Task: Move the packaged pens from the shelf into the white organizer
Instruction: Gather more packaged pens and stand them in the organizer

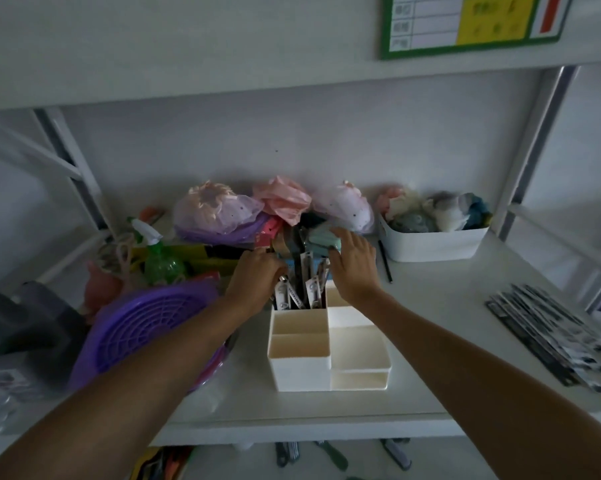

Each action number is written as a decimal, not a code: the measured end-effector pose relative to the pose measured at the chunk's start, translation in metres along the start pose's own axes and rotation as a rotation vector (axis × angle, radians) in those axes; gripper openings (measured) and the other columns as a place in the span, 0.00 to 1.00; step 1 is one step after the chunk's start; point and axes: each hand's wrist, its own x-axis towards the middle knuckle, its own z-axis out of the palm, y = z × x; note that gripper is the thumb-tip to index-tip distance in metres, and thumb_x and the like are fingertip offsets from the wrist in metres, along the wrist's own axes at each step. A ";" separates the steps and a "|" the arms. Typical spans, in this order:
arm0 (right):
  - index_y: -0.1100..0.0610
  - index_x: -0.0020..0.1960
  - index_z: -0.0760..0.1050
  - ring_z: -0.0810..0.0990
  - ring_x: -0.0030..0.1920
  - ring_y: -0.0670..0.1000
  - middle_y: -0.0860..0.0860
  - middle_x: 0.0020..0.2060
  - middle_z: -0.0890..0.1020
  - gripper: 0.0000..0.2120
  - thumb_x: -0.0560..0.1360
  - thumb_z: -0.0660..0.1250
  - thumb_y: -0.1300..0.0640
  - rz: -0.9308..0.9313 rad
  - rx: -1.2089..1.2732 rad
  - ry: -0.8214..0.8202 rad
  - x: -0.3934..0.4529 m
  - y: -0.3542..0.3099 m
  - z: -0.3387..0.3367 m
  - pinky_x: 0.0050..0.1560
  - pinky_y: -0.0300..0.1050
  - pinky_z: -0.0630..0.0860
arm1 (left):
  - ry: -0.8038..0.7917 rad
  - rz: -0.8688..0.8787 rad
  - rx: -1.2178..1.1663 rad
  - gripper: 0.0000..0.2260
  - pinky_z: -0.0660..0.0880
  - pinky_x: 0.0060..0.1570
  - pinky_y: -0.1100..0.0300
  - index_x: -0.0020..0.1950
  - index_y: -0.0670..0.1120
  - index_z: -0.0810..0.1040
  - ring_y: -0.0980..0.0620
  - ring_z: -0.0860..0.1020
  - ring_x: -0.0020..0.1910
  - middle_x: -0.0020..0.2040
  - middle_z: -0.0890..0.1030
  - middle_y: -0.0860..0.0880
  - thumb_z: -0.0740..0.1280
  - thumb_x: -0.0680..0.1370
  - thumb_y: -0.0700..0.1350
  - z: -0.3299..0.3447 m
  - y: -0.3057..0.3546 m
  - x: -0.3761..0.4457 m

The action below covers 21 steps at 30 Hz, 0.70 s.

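A white organizer (326, 355) with several compartments stands in the middle of the shelf. Its rear left compartment holds several packaged pens (302, 289) standing upright. My left hand (257, 282) is at the left of that bundle with its fingers curled against the packages. My right hand (352, 265) is at the right of the bundle, fingers spread, palm toward the pens and fingertips reaching a pale green item behind. More packaged pens (548, 334) lie in a loose row on the shelf at the far right.
A purple basket (143, 327) and a green spray bottle (159, 258) crowd the left. Bagged pink and lilac items (223, 209) sit at the back. A white bin (434, 242) of soft things stands at the back right, with a black pencil (385, 261) beside it.
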 end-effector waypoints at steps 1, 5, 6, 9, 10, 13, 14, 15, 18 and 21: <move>0.60 0.65 0.68 0.71 0.63 0.57 0.59 0.62 0.76 0.18 0.77 0.53 0.57 0.015 -0.017 -0.037 -0.002 0.005 0.001 0.65 0.50 0.63 | -0.036 0.003 -0.007 0.09 0.76 0.50 0.53 0.49 0.46 0.85 0.45 0.80 0.49 0.48 0.87 0.46 0.65 0.76 0.40 0.002 -0.001 0.001; 0.58 0.67 0.67 0.70 0.65 0.57 0.58 0.63 0.76 0.18 0.80 0.52 0.52 0.035 -0.011 -0.104 -0.012 0.015 0.012 0.66 0.50 0.62 | 0.001 -0.186 -0.324 0.13 0.74 0.40 0.55 0.60 0.43 0.79 0.43 0.80 0.39 0.48 0.84 0.39 0.60 0.80 0.39 -0.001 -0.001 0.004; 0.58 0.66 0.67 0.71 0.64 0.57 0.58 0.63 0.76 0.19 0.80 0.52 0.51 0.051 0.004 -0.106 -0.013 0.015 0.015 0.65 0.51 0.63 | 0.062 -0.229 -0.389 0.14 0.74 0.39 0.53 0.63 0.42 0.76 0.42 0.79 0.37 0.48 0.83 0.37 0.57 0.81 0.40 -0.004 0.002 0.003; 0.58 0.66 0.66 0.72 0.64 0.58 0.58 0.62 0.76 0.19 0.80 0.51 0.50 0.095 0.044 -0.112 -0.013 0.019 0.015 0.65 0.52 0.65 | 0.120 -0.181 -0.316 0.16 0.72 0.59 0.48 0.68 0.41 0.72 0.42 0.78 0.57 0.59 0.80 0.38 0.55 0.82 0.42 -0.010 0.026 0.005; 0.58 0.66 0.66 0.72 0.64 0.58 0.58 0.62 0.77 0.19 0.80 0.51 0.51 0.097 0.048 -0.116 -0.013 0.022 0.014 0.65 0.52 0.65 | 0.124 -0.138 -0.266 0.16 0.68 0.65 0.50 0.68 0.42 0.71 0.44 0.74 0.63 0.64 0.78 0.41 0.55 0.82 0.42 -0.012 0.039 0.006; 0.58 0.66 0.67 0.72 0.64 0.57 0.58 0.63 0.76 0.17 0.79 0.53 0.55 0.097 0.042 -0.123 -0.010 0.043 0.002 0.64 0.50 0.64 | 0.137 -0.014 -0.173 0.17 0.63 0.69 0.52 0.69 0.44 0.71 0.46 0.68 0.68 0.68 0.73 0.45 0.55 0.81 0.44 -0.007 0.088 0.018; 0.58 0.66 0.67 0.72 0.65 0.57 0.58 0.63 0.76 0.17 0.78 0.53 0.56 0.083 0.003 -0.142 -0.009 0.054 -0.005 0.64 0.50 0.65 | 0.117 0.014 -0.133 0.17 0.62 0.70 0.52 0.69 0.45 0.71 0.47 0.68 0.69 0.69 0.73 0.45 0.55 0.81 0.45 -0.003 0.107 0.025; 0.59 0.66 0.67 0.71 0.66 0.56 0.58 0.65 0.75 0.18 0.78 0.54 0.57 0.066 -0.055 -0.177 -0.008 0.067 -0.012 0.65 0.49 0.64 | 0.081 0.038 -0.097 0.18 0.61 0.70 0.53 0.70 0.45 0.70 0.47 0.67 0.69 0.70 0.72 0.46 0.54 0.81 0.45 0.002 0.128 0.033; 0.58 0.66 0.69 0.68 0.68 0.55 0.56 0.66 0.74 0.18 0.77 0.56 0.58 0.070 -0.216 -0.328 -0.013 0.123 -0.043 0.67 0.48 0.63 | -0.109 0.032 -0.067 0.18 0.63 0.69 0.56 0.70 0.45 0.70 0.47 0.69 0.68 0.70 0.73 0.46 0.53 0.81 0.44 0.027 0.193 0.056; 0.55 0.63 0.72 0.68 0.67 0.56 0.55 0.65 0.75 0.18 0.75 0.55 0.62 0.160 -0.302 -0.445 -0.034 0.195 -0.087 0.66 0.49 0.62 | -0.291 -0.071 -0.159 0.17 0.69 0.66 0.52 0.67 0.43 0.72 0.43 0.72 0.65 0.67 0.76 0.42 0.54 0.81 0.42 0.061 0.258 0.069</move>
